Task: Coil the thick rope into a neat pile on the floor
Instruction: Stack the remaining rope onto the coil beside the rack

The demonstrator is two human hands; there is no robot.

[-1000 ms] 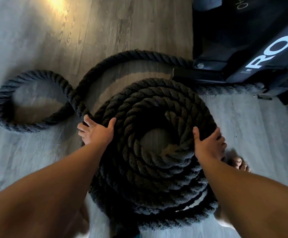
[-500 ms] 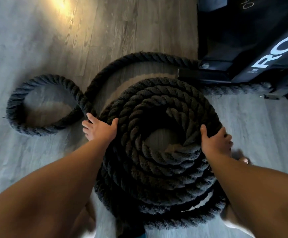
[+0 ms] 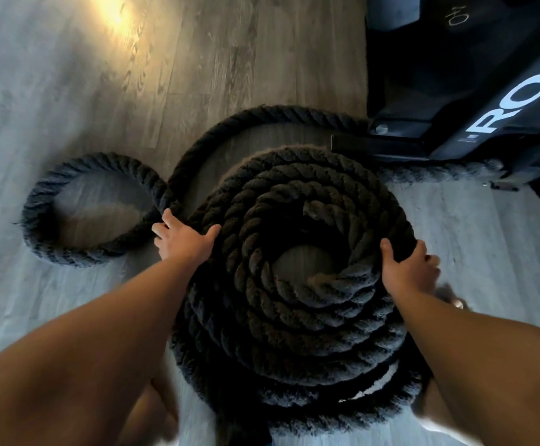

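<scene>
Thick black twisted rope (image 3: 294, 333) lay stacked in a round pile on the grey wood-plank floor (image 3: 69, 91), between the hands. A black gym machine (image 3: 455, 91) stood beyond the right hand, with a strand running toward its base. Past the left hand one loose loop (image 3: 36, 201) lay slightly nearer than a second before. The left hand (image 3: 185, 241) pressed flat and spread on the pile's outer turn. The right hand (image 3: 412, 272) had curled its fingers tighter over the opposite rim. The pile was apparently being squared, with that loop yet to be coiled.

Loose loop (image 3: 101, 160) has slid nearer the coil (image 3: 262, 317)
</scene>
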